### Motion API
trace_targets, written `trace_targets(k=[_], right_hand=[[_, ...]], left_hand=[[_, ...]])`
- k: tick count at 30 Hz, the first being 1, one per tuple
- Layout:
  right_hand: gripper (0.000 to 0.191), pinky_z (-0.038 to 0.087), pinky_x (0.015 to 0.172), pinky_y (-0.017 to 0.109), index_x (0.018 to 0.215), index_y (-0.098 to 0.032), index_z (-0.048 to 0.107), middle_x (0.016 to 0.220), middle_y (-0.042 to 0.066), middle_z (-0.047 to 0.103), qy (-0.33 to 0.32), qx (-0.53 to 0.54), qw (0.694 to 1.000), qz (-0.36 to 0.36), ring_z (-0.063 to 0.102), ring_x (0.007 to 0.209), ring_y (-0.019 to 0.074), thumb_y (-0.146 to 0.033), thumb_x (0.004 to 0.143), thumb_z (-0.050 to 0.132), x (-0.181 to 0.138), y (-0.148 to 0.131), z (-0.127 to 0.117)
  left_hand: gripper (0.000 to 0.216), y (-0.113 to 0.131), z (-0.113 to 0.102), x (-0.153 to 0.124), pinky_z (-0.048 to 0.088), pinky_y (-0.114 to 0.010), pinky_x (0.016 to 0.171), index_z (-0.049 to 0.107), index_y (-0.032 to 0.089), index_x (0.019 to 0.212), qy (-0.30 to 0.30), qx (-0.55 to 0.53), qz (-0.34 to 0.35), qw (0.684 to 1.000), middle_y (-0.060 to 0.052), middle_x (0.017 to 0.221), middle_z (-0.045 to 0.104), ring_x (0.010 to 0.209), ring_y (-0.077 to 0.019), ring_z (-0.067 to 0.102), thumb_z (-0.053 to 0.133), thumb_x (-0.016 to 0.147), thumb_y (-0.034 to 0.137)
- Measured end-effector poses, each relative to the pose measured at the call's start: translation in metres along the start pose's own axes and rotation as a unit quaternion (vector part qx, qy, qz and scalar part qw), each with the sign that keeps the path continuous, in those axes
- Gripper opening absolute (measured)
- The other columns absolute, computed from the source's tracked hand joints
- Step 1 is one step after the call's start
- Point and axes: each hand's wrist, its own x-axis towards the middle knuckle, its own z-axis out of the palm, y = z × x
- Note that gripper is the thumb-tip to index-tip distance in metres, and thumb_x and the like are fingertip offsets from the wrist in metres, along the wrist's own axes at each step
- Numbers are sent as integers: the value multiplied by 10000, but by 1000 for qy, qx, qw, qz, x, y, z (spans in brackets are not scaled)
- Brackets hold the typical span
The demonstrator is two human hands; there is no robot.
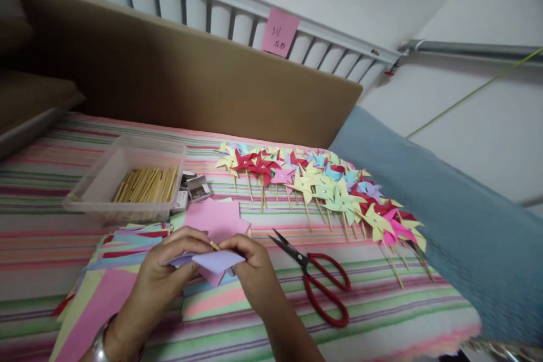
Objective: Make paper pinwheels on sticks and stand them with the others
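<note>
A lavender paper pinwheel [216, 262] is held between both hands above a stack of cut paper. My left hand [169, 263] is closed on its left side, with the thumb in front and the fingers behind. My right hand [250, 266] pinches its right side, where the end of a wooden stick [215, 246] pokes up behind the paper. The rest of the stick is hidden. Under and behind the hands lie pink paper pieces [216, 218]. Red-handled scissors [304, 271] rest just right of my right hand, blades pointing up and left.
A clear plastic box [97, 181] holds many wooden sticks [146, 185]. Beside it sits a small open box [198, 188] of metal bits. Coloured paper sheets [102, 300] are stacked at left. Finished pinwheels [314, 181] spread across the striped cloth [237, 339]. A cardboard panel [203, 85] stands behind.
</note>
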Motion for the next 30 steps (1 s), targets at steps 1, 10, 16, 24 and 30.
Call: trace_targets(k=[1,10,16,24,30], right_hand=[[113,386,525,195,701,-194,683,599,-34,547,-2,-2,1000,-4,449,536,97,-181,684,572,0,0,0],[111,402,578,205,747,-190,700,670,-14,584,-13,-33,999,-16,516,624,118,-230,773,599,-4,0,0],[133,419,637,219,772,-200,697,716,0,608,-26,-76,994,-70,543,672,133,-262,821,590,-4,1,-2],[111,418,626,221,753,-210,698,713,-2,611,-11,-84,992,-90,549,667,134,-256,809,614,-5,0,0],[105,410,622,214,764,-203,698,715,-5,607,-6,-83,993,-86,546,673,129,-245,814,615,-5,2,-1]], left_hand=[[95,-1,0,-1,477,-298,806,723,238,782,4,9,10,1000,-41,850,705,914,-208,629,636,777,201],[128,-1,-1,-3,500,-280,745,736,250,802,14,4,52,999,-49,869,712,842,-198,647,651,756,165],[139,-5,-3,-5,500,-306,789,738,258,830,6,-3,46,999,-55,903,722,884,-214,646,647,762,177],[127,-2,-3,-4,498,-307,832,739,267,788,17,7,29,999,-38,864,741,905,-211,656,651,753,181],[96,2,-2,-3,515,-309,825,740,256,747,24,12,9,1000,-41,850,748,915,-220,666,661,738,203]])
